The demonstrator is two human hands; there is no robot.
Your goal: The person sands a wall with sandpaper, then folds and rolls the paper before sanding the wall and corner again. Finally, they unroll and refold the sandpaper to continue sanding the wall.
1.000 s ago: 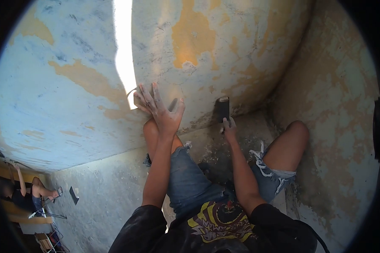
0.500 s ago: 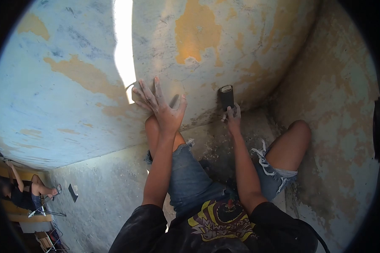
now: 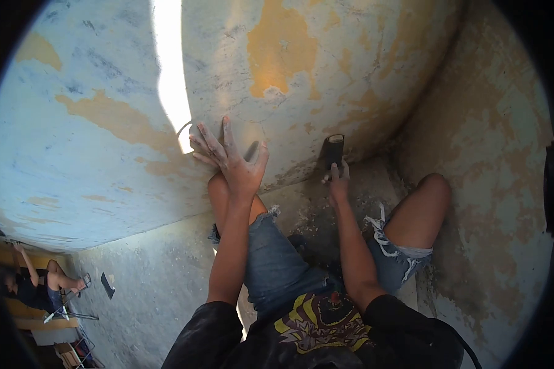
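My left hand [image 3: 240, 165] is spread on the patchy wall [image 3: 135, 55], its dusty fingers apart and nothing in it. Low on the same wall, my right hand [image 3: 337, 184] grips the lower end of a dark sanding block [image 3: 334, 151], which looks like a dark sheet wrapped round a pale core. The block's upper end rests at the wall, near its foot. Pale blue paint and bare ochre patches [image 3: 283, 49] cover the wall. Part of the right fingers is hidden behind the block.
A second wall [image 3: 486, 123] meets this one in a corner at the right. My bent knees [image 3: 421, 209] flank my arms over the dusty concrete floor [image 3: 148, 270]. At the far left another person [image 3: 34, 286] sits by the wall, near a dark flat piece [image 3: 108, 286] on the floor.
The sanding block and my right hand have shifted downward and slightly right along the wall. My left hand keeps nearly the same place, and the view has moved slightly.
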